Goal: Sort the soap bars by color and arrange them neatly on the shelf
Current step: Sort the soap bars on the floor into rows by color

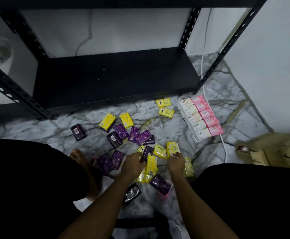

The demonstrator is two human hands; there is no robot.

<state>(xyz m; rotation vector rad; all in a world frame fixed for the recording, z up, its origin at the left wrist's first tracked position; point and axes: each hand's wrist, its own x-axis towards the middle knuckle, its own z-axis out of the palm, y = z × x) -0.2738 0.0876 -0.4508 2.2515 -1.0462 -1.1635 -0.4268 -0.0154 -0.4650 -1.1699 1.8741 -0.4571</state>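
Right hand (pixel 175 163) pinching an upright yellow wrapped soap bar (pixel 172 149) at its lower edge, left hand (pixel 135 163) fingers curled onto a dark purple wrapped soap bar (pixel 147 152), both amid the pile on the grey marble floor (pixel 227 94), black metal shelf (pixel 113 78) beyond.

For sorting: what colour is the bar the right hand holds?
Yellow; the right hand pinches a yellow soap bar, head view.

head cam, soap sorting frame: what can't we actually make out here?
- Left hand: its back hides the fingers and what it holds.
- Soap bars under the right hand: partly covered.
- Cardboard box: blurred, cut off by the right edge.
- Print on the yellow bars: too small.
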